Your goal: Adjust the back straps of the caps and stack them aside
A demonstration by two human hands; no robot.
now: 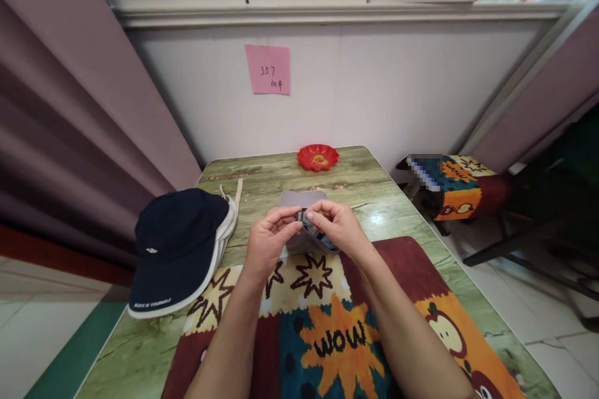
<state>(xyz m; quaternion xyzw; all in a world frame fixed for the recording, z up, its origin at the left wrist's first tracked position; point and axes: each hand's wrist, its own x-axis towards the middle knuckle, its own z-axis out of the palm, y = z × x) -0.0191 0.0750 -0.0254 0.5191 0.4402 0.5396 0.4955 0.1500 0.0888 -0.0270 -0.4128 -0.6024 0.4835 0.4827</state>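
Note:
A grey cap (299, 243) lies in front of me at the far edge of the mat, its rounded brim pointing toward the wall. Both hands meet at its near opening. My left hand (270, 238) pinches one side of a small dark strap (300, 216) with thumb and fingertips. Against the other side of that strap, my right hand (337, 227) presses thumb and index finger together. Fingers cover most of the strap, so whether its ends are joined cannot be made out. To the left sits a stack of caps (175, 249), a navy one with a white edge on top.
A red scalloped dish (318, 157) stands at the table's back edge. The colourful mat (318, 318) lies under my forearms on the green table (253, 168). A pink note (268, 70) is stuck to the wall. To the right is a stool with a patterned cover (461, 187).

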